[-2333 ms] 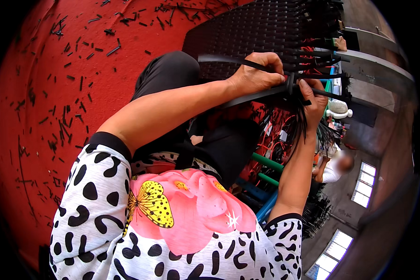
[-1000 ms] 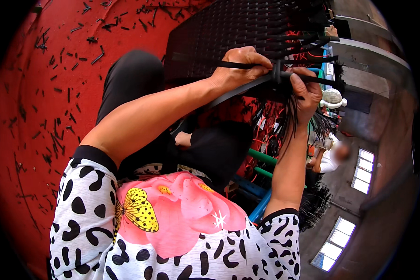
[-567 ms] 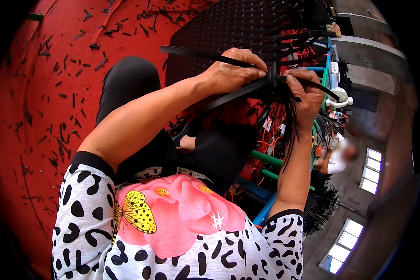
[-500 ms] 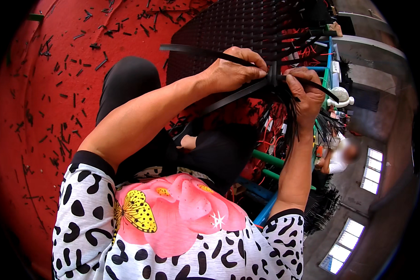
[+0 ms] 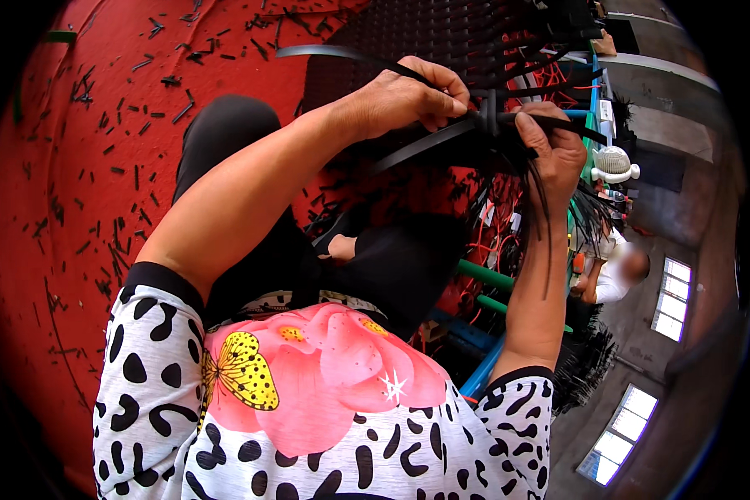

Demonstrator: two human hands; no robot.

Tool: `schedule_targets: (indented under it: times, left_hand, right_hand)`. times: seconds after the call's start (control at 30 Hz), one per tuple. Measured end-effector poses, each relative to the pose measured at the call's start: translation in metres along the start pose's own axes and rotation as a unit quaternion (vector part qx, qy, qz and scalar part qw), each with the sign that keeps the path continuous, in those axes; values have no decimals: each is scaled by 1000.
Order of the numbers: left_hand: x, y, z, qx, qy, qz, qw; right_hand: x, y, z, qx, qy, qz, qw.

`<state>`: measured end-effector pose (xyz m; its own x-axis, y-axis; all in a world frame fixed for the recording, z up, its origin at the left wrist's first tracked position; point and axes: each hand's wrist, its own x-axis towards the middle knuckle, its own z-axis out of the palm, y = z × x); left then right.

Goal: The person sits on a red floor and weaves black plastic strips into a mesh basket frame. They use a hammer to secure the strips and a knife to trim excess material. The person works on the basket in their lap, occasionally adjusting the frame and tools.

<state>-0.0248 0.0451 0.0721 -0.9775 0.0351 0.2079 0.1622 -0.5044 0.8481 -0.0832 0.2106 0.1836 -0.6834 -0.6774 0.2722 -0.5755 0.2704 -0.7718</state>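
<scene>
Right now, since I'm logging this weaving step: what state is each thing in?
left hand: closed, pinching a black strip
right hand: closed, gripping black strips
black strips: crossed and bunched between both hands
woven panel: partly woven, loose ends sticking out
red floor: littered with cut bits

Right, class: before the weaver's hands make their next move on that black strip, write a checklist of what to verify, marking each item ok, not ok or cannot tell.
1. Left hand pinches the black strip: ok.
2. Right hand grips the loose strands at the crossing: ok.
3. Strip's free end arcs clear over the woven panel: ok.
4. Strip pulled tight: cannot tell.
5. Red floor free of offcuts: not ok.
6. Other person keeps apart from both hands: ok.
</scene>
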Motion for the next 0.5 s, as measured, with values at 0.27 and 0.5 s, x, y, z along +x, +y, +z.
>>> schedule_targets:
  times: [0.27, 0.5]
  left_hand:
    - [2, 5, 7, 83, 29, 3, 996]
    - [5, -11, -25, -173, -59, -43, 982]
  right_hand:
    - [5, 5, 0, -24, -51, -14, 998]
    - [7, 8, -5, 48, 1, 53, 997]
